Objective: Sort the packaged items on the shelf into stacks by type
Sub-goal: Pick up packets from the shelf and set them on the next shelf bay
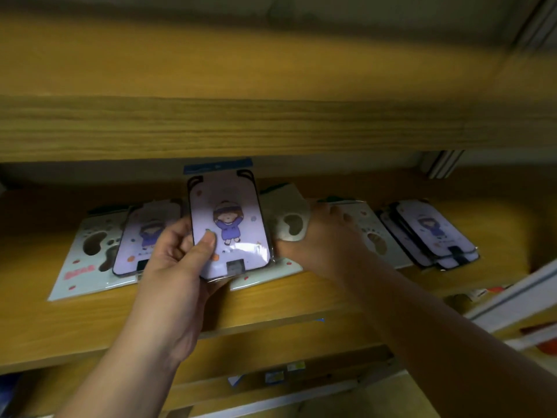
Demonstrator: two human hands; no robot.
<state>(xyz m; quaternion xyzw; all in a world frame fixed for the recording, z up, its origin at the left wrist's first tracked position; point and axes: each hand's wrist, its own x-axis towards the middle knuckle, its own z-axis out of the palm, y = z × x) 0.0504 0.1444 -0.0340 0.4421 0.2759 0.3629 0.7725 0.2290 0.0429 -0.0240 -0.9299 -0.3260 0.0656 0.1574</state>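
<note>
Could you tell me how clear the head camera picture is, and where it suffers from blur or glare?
Head view: dim and softly blurred throughout; the upper shelf board smears; glare streaks the held purple cartoon phone case; the wide lens bends the shelf edges.

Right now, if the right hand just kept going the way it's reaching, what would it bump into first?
Probably the white paw-print package lying flat on the shelf: the right hand points up and right, with its fingertips already at that package's near edge. The stack of purple cartoon cases lies further right. Depth is hard to judge.

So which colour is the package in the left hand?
Pale purple, with a cartoon figure, black edges: package, left hand, head view.
</note>
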